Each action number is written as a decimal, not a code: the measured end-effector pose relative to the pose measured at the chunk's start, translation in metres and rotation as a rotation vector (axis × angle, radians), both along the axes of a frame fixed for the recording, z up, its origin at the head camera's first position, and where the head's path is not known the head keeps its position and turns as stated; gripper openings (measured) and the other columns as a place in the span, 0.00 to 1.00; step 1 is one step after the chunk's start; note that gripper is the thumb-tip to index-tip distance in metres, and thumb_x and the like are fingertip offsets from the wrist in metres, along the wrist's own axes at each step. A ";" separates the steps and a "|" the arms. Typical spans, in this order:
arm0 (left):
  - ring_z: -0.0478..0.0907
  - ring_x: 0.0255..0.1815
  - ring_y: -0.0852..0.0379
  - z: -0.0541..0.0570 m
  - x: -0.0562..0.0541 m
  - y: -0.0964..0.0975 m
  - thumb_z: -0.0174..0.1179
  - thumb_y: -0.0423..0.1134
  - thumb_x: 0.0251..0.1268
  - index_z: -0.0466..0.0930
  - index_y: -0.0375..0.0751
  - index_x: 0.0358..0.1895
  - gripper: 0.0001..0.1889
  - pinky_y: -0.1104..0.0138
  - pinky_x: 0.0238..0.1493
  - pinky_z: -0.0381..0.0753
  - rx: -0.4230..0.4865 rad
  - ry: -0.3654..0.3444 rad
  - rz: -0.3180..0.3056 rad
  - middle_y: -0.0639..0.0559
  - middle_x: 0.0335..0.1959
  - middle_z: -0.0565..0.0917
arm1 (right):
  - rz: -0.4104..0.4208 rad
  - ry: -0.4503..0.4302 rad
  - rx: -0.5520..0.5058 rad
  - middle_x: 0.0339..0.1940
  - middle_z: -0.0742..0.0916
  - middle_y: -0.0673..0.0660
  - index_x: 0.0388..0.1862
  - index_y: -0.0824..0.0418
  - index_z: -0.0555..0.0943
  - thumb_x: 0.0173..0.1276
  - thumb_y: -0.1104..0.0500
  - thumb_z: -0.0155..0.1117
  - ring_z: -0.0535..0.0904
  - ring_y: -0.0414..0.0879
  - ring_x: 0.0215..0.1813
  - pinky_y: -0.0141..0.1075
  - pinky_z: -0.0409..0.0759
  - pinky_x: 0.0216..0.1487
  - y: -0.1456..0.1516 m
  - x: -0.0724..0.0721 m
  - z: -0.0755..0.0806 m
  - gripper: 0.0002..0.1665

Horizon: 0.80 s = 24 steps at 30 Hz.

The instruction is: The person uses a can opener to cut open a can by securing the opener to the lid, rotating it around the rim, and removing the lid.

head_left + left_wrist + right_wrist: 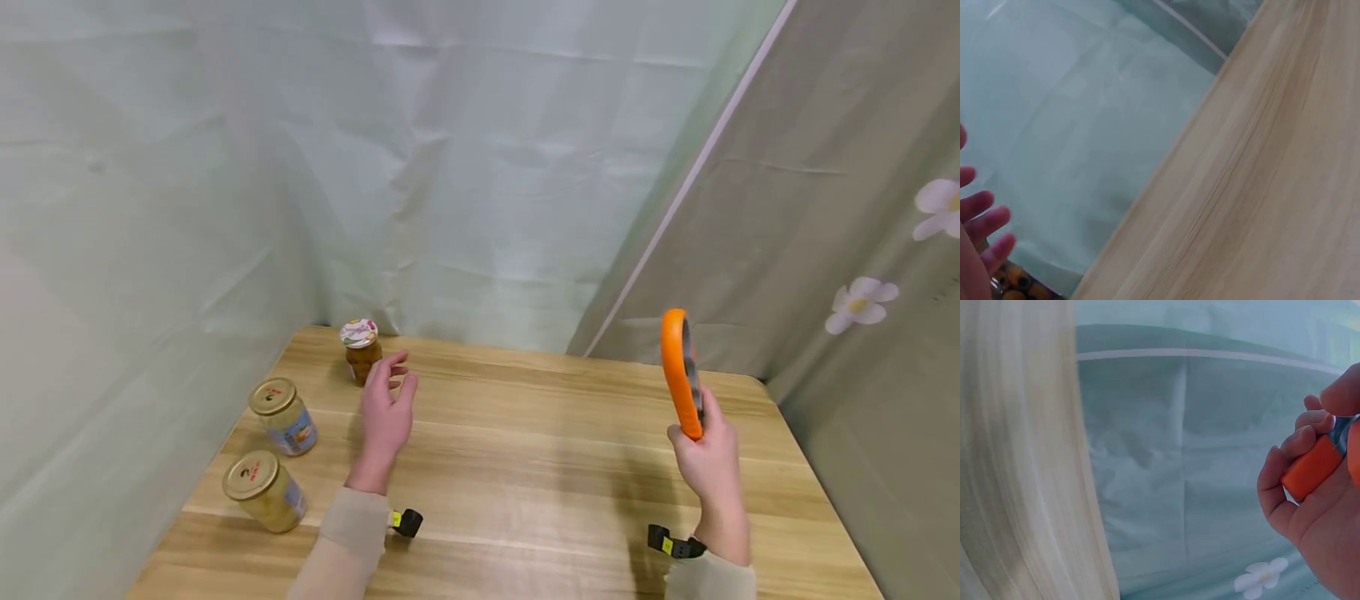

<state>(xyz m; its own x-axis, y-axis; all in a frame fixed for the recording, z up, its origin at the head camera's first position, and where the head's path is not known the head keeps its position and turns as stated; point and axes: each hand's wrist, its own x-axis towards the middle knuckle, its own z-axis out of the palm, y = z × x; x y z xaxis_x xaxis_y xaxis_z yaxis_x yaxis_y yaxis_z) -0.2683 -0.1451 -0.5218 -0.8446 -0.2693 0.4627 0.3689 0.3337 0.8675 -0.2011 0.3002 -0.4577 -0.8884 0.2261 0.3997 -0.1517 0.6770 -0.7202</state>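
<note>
My right hand (708, 458) grips an orange jar opener (678, 375) with a grey inner side, raised above the right part of the table. In the right wrist view the fingers curl round its orange handle end (1313, 469). My left hand (386, 417) reaches over the left part of the table, fingers spread and loosely bent, holding nothing. Just beyond it stands a small jar (362, 354) with a patterned lid and brown contents, partly hidden by the fingers. The left wrist view catches its dark round contents (1016, 281) below the fingers.
Two gold-lidded glass jars stand along the table's left side, a farther jar (285, 417) and a nearer jar (266, 492). The wooden table (510, 467) meets pale curtains (480, 183) at its back and sides. Each wrist wears a strapped black camera.
</note>
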 end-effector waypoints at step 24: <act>0.54 0.82 0.43 -0.014 -0.024 -0.034 0.69 0.28 0.66 0.49 0.42 0.84 0.48 0.53 0.82 0.50 0.306 -0.059 0.219 0.38 0.83 0.54 | 0.058 0.012 0.025 0.32 0.79 0.60 0.74 0.57 0.75 0.57 0.76 0.61 0.72 0.53 0.31 0.42 0.69 0.34 0.000 0.006 -0.001 0.43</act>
